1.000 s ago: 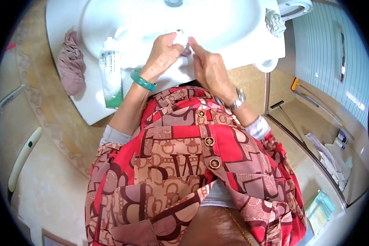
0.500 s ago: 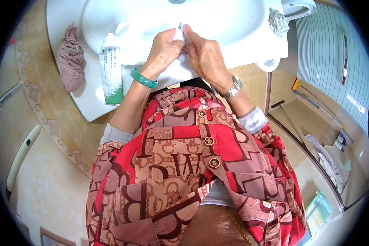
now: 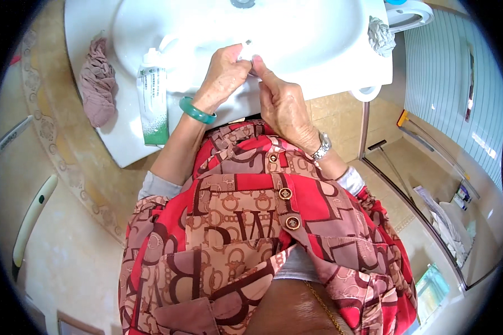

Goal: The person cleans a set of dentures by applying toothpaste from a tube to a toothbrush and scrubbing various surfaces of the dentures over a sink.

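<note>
Left fingers (image 3: 233, 54): bent closed on a small pale item (image 3: 245, 54), presumably pinched to steady it.
Right fingers (image 3: 266, 71): index extended toward the item, others curled; whether they gripped it could not be told.
Small pale item: held over the white basin's (image 3: 318, 33) near side, perhaps so drips fell inside.
White-and-green pack (image 3: 152, 100): lay leftward on the tabletop (image 3: 127, 142), seemingly within reach.
Mauve cloth (image 3: 98, 89): bunched at the left edge, apart from the basin.
</note>
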### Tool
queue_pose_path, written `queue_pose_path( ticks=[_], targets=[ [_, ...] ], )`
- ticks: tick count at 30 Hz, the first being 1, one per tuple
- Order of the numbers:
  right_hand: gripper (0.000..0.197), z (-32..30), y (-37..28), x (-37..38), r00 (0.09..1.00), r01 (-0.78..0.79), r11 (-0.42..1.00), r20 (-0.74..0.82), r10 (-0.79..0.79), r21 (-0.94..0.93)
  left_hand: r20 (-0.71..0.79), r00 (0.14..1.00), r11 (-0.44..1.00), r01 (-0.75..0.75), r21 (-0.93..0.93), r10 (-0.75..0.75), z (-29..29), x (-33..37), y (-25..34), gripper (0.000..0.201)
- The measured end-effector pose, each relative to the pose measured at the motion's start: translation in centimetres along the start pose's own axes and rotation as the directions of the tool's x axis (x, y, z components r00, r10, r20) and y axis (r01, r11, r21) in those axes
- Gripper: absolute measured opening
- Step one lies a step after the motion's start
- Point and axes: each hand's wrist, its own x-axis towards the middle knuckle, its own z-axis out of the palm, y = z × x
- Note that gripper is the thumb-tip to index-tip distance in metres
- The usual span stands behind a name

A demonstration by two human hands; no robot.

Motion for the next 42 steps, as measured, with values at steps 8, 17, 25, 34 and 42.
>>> queue_pose_path(
  ticks=[8, 17, 25, 34, 42],
  targets=[
    [0.045, -0.5, 0.2, 0.4, 0.999, -0.030, 1.000, 0.022, 0.030, 0.007, -0.032, 0.998, 0.997, -0.048, 0.063, 0.050, 0.3, -0.1, -0.3, 0.011],
    [0.037, -0.3, 0.6, 0.5, 0.995, 0.089, 0.996, -0.039, -0.091, -0.031, -0.009, 0.999, 0.999, -0.034, 0.014, 0.034, 0.4, -0.2, 0.1, 0.017],
    [0.041, -0.9, -0.1, 1.6, 0.997, -0.076, 0.997, 0.026, 0.076, 0.016, 0.012, 0.999, 0.992, -0.033, 0.123, 0.032, 0.3, -0.5, 0.6, 0.014],
    [0.040, -0.6, 0.9, 1.2, 1.000, -0.008, 1.000, 0.005, 0.008, 0.018, 0.003, 1.000, 0.996, -0.008, 0.091, 0.008, 0.5, -0.2, 0.4, 0.017],
    [0.039, -1.0, 0.8, 1.4, 0.996, -0.066, 0.997, 0.056, 0.064, 0.026, -0.031, 0.998, 0.989, -0.052, 0.141, 0.057, 0.4, -0.1, 0.0, 0.015]
  ],
)
